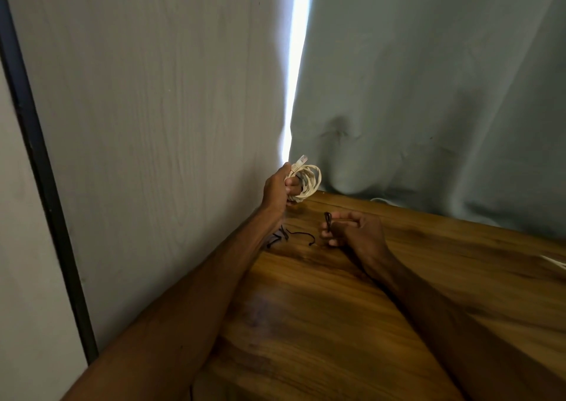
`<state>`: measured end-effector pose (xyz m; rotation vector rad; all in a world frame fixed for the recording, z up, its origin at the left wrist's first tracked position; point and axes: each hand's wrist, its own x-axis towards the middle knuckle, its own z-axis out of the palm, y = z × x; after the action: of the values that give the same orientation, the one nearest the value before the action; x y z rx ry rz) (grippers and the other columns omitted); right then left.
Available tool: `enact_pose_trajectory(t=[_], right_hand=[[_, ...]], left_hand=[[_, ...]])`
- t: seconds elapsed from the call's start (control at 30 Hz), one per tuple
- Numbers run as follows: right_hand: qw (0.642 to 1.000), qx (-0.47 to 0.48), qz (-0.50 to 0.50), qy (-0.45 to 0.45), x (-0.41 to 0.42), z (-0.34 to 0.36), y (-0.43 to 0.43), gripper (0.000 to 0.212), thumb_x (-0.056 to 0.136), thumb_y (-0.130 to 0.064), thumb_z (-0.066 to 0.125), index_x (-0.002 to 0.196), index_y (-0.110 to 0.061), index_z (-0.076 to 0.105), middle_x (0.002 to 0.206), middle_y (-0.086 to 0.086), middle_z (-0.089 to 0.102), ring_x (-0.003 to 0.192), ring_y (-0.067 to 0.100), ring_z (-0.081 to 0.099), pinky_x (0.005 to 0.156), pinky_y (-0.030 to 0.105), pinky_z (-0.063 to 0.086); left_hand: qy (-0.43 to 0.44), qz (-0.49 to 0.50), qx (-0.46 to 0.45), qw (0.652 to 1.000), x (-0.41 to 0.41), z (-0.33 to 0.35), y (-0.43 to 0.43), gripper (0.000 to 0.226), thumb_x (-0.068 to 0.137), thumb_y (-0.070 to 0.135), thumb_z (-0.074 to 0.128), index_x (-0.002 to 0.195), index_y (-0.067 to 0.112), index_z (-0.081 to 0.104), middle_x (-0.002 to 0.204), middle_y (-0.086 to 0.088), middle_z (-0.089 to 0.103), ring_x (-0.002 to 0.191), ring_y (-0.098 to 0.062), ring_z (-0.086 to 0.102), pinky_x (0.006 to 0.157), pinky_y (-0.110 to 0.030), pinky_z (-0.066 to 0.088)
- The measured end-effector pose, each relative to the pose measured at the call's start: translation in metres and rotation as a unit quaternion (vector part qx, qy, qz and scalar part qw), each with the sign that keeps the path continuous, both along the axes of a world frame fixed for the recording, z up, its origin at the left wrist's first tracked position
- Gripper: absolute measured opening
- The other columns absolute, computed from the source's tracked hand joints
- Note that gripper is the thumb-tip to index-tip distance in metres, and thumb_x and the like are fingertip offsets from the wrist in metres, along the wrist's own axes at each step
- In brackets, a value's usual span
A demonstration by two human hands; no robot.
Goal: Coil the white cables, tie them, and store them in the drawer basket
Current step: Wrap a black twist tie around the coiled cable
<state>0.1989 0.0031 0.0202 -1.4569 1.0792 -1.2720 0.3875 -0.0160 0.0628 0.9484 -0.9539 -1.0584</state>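
My left hand (277, 190) grips a coiled white cable (309, 181) above the far left corner of the wooden table (321, 308); the cable's clear plug sticks up from the coil. My right hand (355, 230) rests low over the table, pinching a thin black tie (327, 221) between thumb and fingers. Several more black ties (286, 236) lie loose on the table between the two hands. No drawer basket is in view.
A grey wood-grain panel (153, 125) stands along the table's left side. A grey curtain (428, 94) hangs behind the table, with a bright gap of light. Another white cable (554, 261) shows at the right edge, and a bit more (381, 200) under the curtain.
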Motion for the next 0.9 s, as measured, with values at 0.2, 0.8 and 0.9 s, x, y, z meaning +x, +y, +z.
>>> enact_pose_trajectory(t=[0.2,0.8,0.9], right_hand=[[1.000,0.001,0.009,0.011,-0.012,0.004,0.006,0.013,0.096,-0.002,0.064,0.104,-0.001,0.074,0.093,0.013,0.079,0.086,0.027,0.077,0.071,0.034,0.063],[0.998,-0.007,-0.062,-0.023,-0.172,0.024,0.048,0.029,0.097,-0.001,0.051,0.090,-0.011,0.077,0.074,0.010,0.065,0.053,0.015,0.050,0.041,0.022,0.032],[0.994,0.013,-0.104,-0.036,-0.182,0.023,0.044,0.036,0.093,-0.003,0.046,0.081,-0.016,0.077,0.071,0.008,0.060,0.052,0.015,0.047,0.043,0.024,0.030]], left_hand=[[-0.019,-0.018,-0.001,1.000,-0.006,0.000,0.003,0.053,0.108,0.038,0.040,0.059,0.020,0.043,0.041,0.012,0.039,0.037,-0.003,0.042,0.048,-0.023,0.034],[-0.042,-0.167,-0.042,0.984,-0.129,-0.008,0.020,0.037,0.106,0.030,0.045,0.072,0.015,0.047,0.050,0.012,0.033,0.039,-0.001,0.028,0.039,-0.016,0.022],[-0.040,-0.167,-0.018,0.985,-0.173,-0.003,0.027,0.041,0.107,0.029,0.045,0.066,0.022,0.044,0.049,0.013,0.035,0.037,-0.001,0.029,0.040,-0.018,0.022]])
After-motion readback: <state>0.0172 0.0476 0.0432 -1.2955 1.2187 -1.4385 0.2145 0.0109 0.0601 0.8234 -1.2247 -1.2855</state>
